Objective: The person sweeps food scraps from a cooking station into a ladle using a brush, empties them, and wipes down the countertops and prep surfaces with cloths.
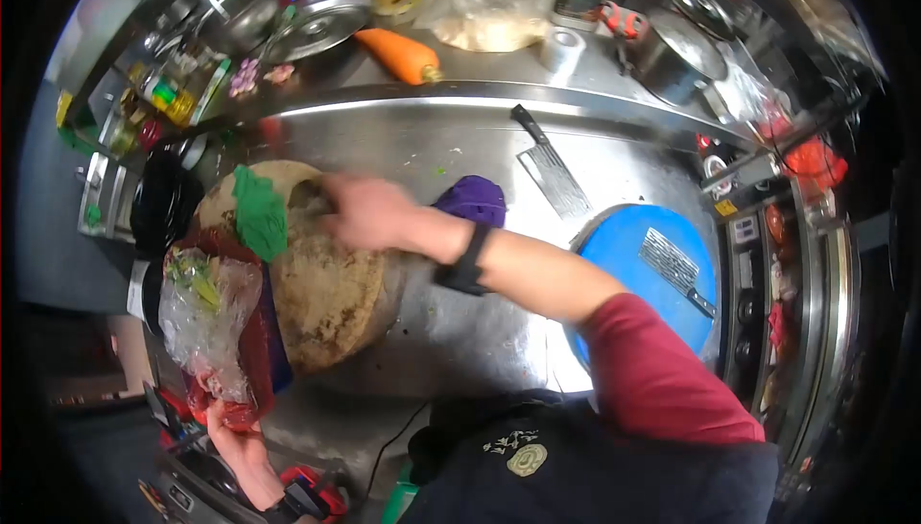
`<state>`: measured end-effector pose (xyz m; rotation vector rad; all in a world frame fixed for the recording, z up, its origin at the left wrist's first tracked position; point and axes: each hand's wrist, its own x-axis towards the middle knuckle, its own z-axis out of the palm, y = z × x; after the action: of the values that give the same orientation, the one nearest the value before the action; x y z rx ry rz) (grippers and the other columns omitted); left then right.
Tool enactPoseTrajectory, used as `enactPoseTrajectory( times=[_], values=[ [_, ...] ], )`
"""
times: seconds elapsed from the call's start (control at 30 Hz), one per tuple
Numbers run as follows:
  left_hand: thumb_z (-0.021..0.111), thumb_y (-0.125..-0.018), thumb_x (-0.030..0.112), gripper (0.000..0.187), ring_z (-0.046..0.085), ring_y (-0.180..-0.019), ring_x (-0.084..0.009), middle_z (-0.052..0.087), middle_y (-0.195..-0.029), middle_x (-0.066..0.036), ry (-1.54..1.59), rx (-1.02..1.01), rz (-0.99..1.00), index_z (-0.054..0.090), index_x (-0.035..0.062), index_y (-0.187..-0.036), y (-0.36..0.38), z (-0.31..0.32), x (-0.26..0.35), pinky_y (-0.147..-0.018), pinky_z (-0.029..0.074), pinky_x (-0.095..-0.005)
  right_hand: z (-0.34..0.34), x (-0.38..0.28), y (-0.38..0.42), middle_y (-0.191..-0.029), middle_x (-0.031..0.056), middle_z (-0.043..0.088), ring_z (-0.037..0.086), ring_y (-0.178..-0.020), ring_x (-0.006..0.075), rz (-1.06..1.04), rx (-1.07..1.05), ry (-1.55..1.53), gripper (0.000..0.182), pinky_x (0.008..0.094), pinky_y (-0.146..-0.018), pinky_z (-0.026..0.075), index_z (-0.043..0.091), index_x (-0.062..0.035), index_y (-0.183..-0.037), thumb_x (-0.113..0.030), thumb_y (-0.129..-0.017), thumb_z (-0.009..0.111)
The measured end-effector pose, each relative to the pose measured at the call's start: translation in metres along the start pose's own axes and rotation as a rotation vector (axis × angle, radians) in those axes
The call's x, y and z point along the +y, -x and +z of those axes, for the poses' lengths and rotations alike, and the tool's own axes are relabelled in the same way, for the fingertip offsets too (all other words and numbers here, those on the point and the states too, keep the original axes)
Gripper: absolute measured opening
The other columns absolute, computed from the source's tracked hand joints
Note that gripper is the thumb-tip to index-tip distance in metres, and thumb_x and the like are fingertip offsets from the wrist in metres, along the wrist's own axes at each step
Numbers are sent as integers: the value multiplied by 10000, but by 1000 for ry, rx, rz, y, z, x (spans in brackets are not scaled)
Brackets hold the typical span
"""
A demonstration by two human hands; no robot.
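Observation:
At the lower left, my left hand (240, 447) grips the near end of a red plastic bag (251, 370), its fingers partly hidden beneath. On top lies a clear plastic bag (206, 308) with green leaves and something pinkish inside. My right hand (369, 212) is smeared by motion above the round wooden chopping board (331, 303); a dark patch shows by its fingers, and I cannot make out whether they hold anything. A crumpled green cloth or bag (259, 212) lies on the board's left side. Behind my right wrist sits a purple cloth-like item (475, 200).
One cleaver (554, 167) lies on the steel counter, another (672, 260) on a round blue board (624, 236). The raised shelf holds a large carrot (398, 54), a tape roll (562, 50) and a metal pot (676, 59). A black bag (163, 198) stands left of the wooden board.

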<state>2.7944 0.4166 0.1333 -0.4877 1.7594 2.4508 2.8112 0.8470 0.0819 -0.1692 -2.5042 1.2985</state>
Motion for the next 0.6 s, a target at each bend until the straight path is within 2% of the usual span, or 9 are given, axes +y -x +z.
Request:
enactPoseTrajectory(
  times=[0.03,0.07,0.13,0.17,0.3,0.37,0.4,0.57,0.6],
  values=[
    [634,-838,193,394,627,-996,-225,622,-1147,-66,-16,-26,-21,549,109,-1214,-2,-7,-1,-797,556,-400,-11,22,14,-1140,224,594,585,-1089,316,130,-106,143,499,421,-906,472,544,-37,-1185,-307,-775,633],
    [634,-838,193,394,627,-996,-225,622,-1147,-66,-13,-7,-16,549,109,-1214,6,0,1,-797,556,-400,6,40,4,-1250,206,537,511,-1192,335,161,-176,181,578,497,-920,445,509,-69,-1252,-354,-770,651],
    [643,-848,245,426,615,-1023,-235,610,-1177,-54,-42,25,-36,539,132,-1246,37,38,-1,-810,548,-420,-14,96,67,-1483,204,269,224,-1345,513,276,-320,580,881,755,-906,276,257,-189,-1477,-526,-772,663],
    [643,-848,245,426,615,-1023,-235,610,-1177,-54,-47,33,-33,539,132,-1246,49,54,-1,-810,548,-420,-13,116,84,-1491,212,245,205,-1343,541,262,-416,690,912,759,-929,259,218,-238,-1494,-527,-763,680],
    [612,-856,328,423,574,-1115,-267,577,-1264,-40,-116,15,-49,553,190,-1251,43,69,-4,-856,496,-509,18,176,87,-1469,185,322,310,-1311,487,152,-440,662,736,646,-924,375,398,-269,-1408,-426,-758,706],
    [606,-850,327,450,560,-1138,-277,561,-1291,-43,-148,69,-6,538,191,-1274,32,56,-8,-862,477,-534,6,193,70,-1287,175,544,501,-1187,397,171,-333,387,541,512,-897,457,553,-221,-1260,-342,-755,704],
    [608,-833,296,475,570,-1124,-300,563,-1282,-66,-129,56,-21,521,170,-1282,17,31,-8,-824,502,-556,-7,198,52,-1042,169,662,607,-1031,353,230,-236,164,434,426,-860,494,611,-174,-1158,-314,-754,686],
    [569,-775,231,527,579,-1110,-353,575,-1258,-116,-144,151,-152,502,117,-1285,20,39,-1,-778,516,-631,-19,161,-90,-1034,172,666,630,-971,349,225,-49,323,457,401,-841,509,590,-177,-1220,-288,-782,660],
    [551,-775,247,513,596,-1076,-341,598,-1224,-119,-181,101,-154,517,114,-1270,20,37,-3,-806,491,-624,-9,160,-120,-1114,161,639,601,-1042,355,195,-96,265,470,458,-879,481,578,-199,-1247,-313,-796,647]
  ],
)
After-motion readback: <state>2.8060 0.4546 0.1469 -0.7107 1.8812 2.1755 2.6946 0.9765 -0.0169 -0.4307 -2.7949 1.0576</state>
